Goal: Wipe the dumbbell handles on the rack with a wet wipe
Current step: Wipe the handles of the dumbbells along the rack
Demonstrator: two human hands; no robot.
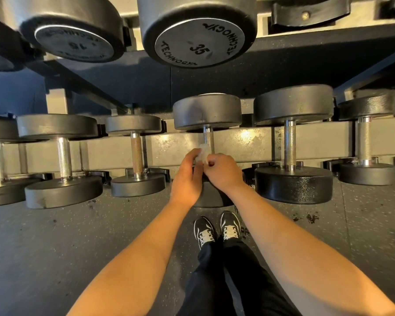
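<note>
White wet wipe [202,153] bunched between both hands at the middle dumbbell handle [208,139] on the lower rack tier.

Left hand [187,176] and right hand [224,171] both pinch the wipe, fingers curled around it, just beside the lower part of the handle (whether the wipe actually touches the metal is hard to tell). Hands hide the handle's lower end and most of the near weight head [211,197]. Far head [207,112] fully visible. Rack rail [244,144] carries the neighbouring dumbbells: copper-toned handle [136,153] to the left, knurled steel handle [290,143] to the right. Upper tier holds a dumbbell marked 35 [198,42] and a blurred one marked 15 [73,39], both cut off by the top edge. Leftmost and rightmost dumbbells are cropped. Black shoes [217,229] stand on the speckled floor [55,247].
</note>
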